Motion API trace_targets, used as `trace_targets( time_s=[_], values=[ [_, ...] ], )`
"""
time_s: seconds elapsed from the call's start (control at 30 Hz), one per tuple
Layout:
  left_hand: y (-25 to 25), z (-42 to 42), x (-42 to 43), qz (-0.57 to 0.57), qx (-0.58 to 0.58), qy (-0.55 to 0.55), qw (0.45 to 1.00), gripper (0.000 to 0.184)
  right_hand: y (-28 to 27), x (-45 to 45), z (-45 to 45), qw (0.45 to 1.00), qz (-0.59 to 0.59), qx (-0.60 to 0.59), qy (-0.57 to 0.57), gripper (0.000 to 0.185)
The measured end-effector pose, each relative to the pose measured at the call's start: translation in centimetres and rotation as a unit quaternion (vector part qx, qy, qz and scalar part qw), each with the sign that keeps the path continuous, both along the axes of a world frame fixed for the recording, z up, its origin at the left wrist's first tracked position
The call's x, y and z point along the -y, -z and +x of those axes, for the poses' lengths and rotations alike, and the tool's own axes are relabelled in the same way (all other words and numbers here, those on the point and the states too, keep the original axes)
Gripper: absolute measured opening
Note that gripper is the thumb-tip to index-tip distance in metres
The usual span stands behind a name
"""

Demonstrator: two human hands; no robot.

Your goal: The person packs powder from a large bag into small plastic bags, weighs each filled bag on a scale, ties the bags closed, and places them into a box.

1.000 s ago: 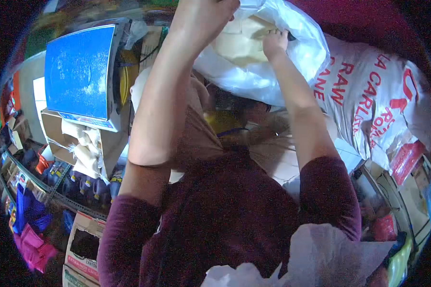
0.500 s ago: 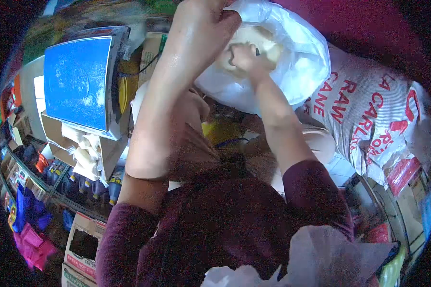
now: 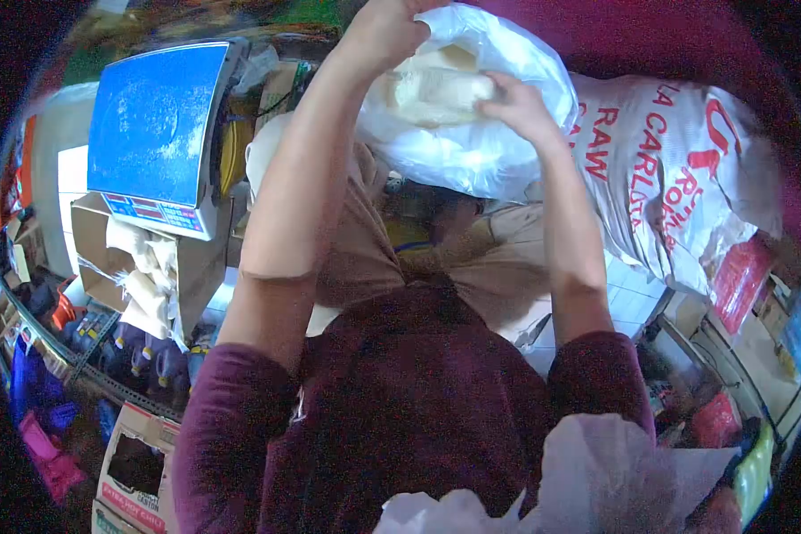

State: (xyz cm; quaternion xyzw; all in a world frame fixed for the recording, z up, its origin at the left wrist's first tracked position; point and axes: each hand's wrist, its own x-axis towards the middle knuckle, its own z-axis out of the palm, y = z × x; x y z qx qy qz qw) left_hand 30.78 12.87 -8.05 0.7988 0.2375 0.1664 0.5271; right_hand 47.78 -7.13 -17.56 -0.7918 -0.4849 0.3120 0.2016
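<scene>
A large white plastic bag [image 3: 472, 160] stands with its mouth open at the top centre, pale contents inside. My left hand [image 3: 385, 37] is closed at the bag's upper left rim, its fingertips partly cut off by the frame's top edge. Over the bag's mouth, my right hand [image 3: 521, 109] pinches the right end of a pale, see-through packet [image 3: 440, 96] between thumb and fingers. The packet lies roughly level, and its far side hides some of the bag's inside.
A scale with a blue top [image 3: 156, 125] is at the left, above a cardboard box [image 3: 98, 249] holding pale packets [image 3: 147, 289]. Right of the bag lies a printed sack [image 3: 650, 169]. Bottles [image 3: 165, 365] sit at lower left; torn plastic [image 3: 614, 472] is at the bottom.
My right hand went down into the bag, moving left, and has now come back right and up with a pale packet. My left hand has stayed by the rim.
</scene>
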Motion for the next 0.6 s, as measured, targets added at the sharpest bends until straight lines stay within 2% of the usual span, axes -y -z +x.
trace_targets(
  time_s=[0.03, 0.07, 0.13, 0.2, 0.3, 0.37, 0.5, 0.57, 0.6],
  values=[
    [-0.8, 0.1, 0.3, -0.059, -0.049, -0.008, 0.997, 0.053, -2.2, 0.6, -0.1, 0.999, 0.052, 0.010, 0.006, 0.063],
    [-1.4, 0.0, 0.5, -0.117, -0.099, -0.015, 0.988, 0.053, -4.8, 1.0, -0.6, 0.998, 0.053, 0.016, 0.006, 0.063],
    [-0.2, -0.1, 0.5, -0.074, -0.065, -0.006, 0.995, 0.053, -9.9, 1.4, -1.3, 0.996, 0.062, 0.012, 0.068, 0.058],
    [-0.5, -0.3, 1.0, -0.031, -0.032, 0.003, 0.999, 0.054, -12.4, 1.7, -1.2, 0.995, 0.060, 0.016, 0.075, 0.056],
    [-2.3, -0.8, 1.9, -0.065, -0.075, 0.020, 0.995, 0.056, -13.8, 1.5, -1.3, 0.992, 0.086, 0.052, 0.072, 0.050],
    [-2.1, -0.8, 2.2, -0.093, -0.045, 0.065, 0.993, 0.060, -14.4, 0.6, -1.7, 0.987, 0.078, 0.126, 0.059, 0.050],
    [-0.4, -0.5, 2.3, -0.119, 0.003, 0.084, 0.989, 0.061, -15.7, -1.5, -2.6, 0.979, 0.037, 0.199, 0.030, 0.048],
    [1.3, -0.1, 2.3, -0.156, 0.090, 0.097, 0.979, 0.061, -16.5, -2.5, -3.3, 0.934, -0.018, 0.356, -0.028, 0.049],
    [2.2, 0.2, 2.4, -0.155, 0.090, 0.098, 0.979, 0.061, -16.9, -3.0, -3.7, 0.934, -0.018, 0.357, -0.027, 0.049]
  ],
)
